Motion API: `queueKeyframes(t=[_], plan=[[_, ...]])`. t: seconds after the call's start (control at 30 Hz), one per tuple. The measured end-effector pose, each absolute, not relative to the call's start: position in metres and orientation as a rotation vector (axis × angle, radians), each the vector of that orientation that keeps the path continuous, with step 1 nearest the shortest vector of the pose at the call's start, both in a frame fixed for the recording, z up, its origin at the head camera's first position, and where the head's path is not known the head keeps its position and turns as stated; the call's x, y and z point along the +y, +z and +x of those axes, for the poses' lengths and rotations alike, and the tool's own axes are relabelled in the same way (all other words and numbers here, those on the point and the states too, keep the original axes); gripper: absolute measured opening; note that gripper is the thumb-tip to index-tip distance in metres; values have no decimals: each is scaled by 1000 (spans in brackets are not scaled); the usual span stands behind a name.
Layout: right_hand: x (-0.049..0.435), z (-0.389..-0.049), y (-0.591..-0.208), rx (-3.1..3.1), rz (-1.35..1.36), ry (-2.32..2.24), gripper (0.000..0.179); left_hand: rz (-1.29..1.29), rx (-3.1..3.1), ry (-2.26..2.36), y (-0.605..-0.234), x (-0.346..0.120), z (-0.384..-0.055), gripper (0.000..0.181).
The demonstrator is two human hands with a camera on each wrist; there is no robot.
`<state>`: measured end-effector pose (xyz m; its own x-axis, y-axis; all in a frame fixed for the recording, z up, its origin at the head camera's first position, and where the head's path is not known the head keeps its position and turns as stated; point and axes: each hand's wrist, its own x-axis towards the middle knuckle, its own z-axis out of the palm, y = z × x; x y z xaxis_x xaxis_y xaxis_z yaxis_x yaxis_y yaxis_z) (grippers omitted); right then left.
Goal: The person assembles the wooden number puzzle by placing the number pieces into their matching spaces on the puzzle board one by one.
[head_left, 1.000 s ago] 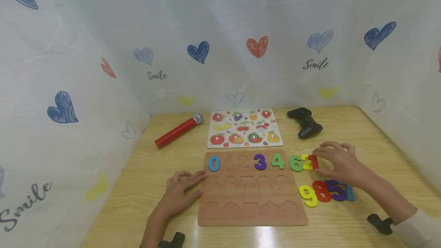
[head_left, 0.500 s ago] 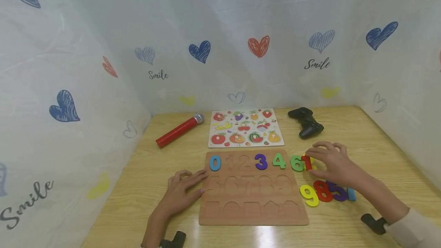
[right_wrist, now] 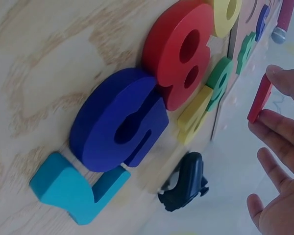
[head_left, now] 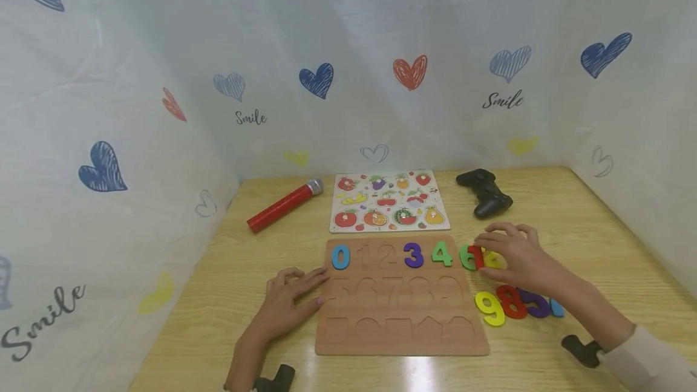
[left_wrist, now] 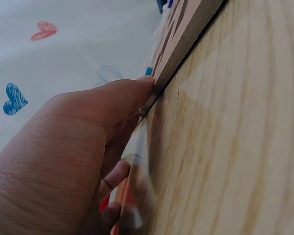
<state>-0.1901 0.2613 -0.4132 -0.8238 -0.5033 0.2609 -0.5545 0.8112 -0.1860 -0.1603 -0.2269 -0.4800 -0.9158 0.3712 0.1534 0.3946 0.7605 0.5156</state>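
My right hand pinches a red number 1 between thumb and fingertips, held above the table. In the head view the 1 overlaps the green 6, with the yellow 2 just to its right. My left hand rests with thumb and fingertips at the left edge of the wooden number board. A blue 0, purple 3 and green 4 sit along the board's top row.
Right of the board lie a yellow 9, red 8, purple 5 and blue 7. Behind are a fruit puzzle, red microphone and black game controller. Printed curtains surround the table.
My right hand has moved left with the red 1, from over the yellow 2 to the green 6, uncovering the 2. The left hand has stayed at the board's edge.
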Motion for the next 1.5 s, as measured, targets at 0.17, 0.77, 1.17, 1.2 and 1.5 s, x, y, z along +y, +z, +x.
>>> queueKeyframes(t=[0.17, 0.77, 1.17, 1.2, 1.5], plan=[[255, -191, -412, -2803, 831, 380, 46, -629, -2912, -870, -479, -227, -160, 47], [238, -197, -415, -2756, 893, 388, 46, -651, -2900, -859, -480, -227, -160, 48], [226, -200, -413, -2773, 918, 404, 46, -657, -2885, -836, -480, -227, -160, 47], [225, -200, -414, -2774, 916, 406, 46, -658, -2884, -835, -480, -227, -160, 47], [212, -201, -414, -2754, 932, 414, 47, -656, -2882, -822, -480, -227, -160, 47]])
